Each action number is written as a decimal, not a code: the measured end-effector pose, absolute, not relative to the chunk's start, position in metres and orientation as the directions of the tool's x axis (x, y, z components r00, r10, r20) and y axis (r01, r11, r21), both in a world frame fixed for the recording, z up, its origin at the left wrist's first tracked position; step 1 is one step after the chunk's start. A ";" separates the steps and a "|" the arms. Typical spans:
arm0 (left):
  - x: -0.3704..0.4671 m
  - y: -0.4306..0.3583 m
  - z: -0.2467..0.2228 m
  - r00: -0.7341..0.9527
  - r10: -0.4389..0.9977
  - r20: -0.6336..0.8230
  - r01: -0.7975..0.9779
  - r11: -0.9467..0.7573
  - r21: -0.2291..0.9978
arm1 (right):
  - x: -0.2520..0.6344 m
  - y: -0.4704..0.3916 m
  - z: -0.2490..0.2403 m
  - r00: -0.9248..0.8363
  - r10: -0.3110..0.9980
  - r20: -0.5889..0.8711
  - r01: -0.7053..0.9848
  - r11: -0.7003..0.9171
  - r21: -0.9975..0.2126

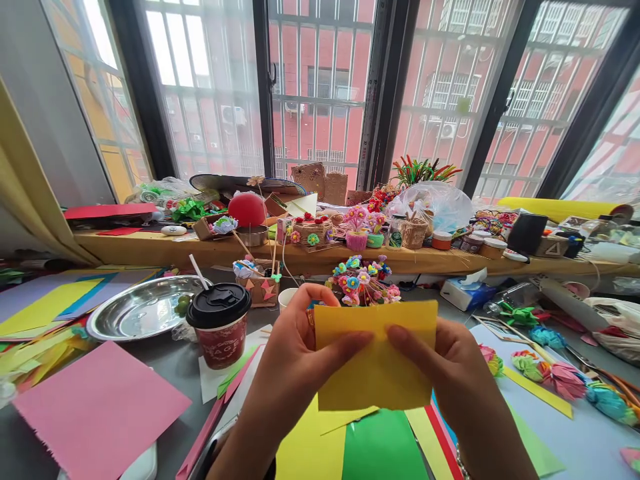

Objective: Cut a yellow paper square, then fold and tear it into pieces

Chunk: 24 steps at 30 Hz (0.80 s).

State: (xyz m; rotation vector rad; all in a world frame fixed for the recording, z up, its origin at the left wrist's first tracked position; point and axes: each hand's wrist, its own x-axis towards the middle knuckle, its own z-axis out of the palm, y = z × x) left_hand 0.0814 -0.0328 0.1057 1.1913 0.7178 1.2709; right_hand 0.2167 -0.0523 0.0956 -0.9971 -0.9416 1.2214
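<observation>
A yellow rectangle of paper (375, 380) is held up in front of me between both hands. My left hand (305, 347) is closed on its left side, the thumb lying flat across the front. On the right side my right hand (445, 353) pinches the same paper, its thumb also on the front face and most fingers hidden behind. Below the paper lie a green sheet (383, 447) and a larger yellow sheet (310, 447). Past my left hand stands a lidded paper coffee cup (219, 337) with a white straw.
A pink sheet (100, 413) lies at the front left, near a shiny metal plate (125, 313). Crumpled paper flowers (565, 380) rest on a pale sheet at the right. A tissue box (467, 293) stands behind them. Crafts and jars (443, 241) crowd the windowsill.
</observation>
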 end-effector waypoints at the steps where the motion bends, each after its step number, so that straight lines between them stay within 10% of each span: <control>1: 0.082 -0.033 0.107 0.214 0.958 0.191 -0.329 -0.113 0.938 | 0.217 -0.053 0.096 0.118 0.992 0.051 -0.276 0.082 -0.958; 24: 0.093 -0.035 0.103 0.012 0.978 0.207 -0.372 -0.188 0.909 | 0.213 -0.053 0.095 0.214 0.976 0.041 -0.297 0.105 -0.949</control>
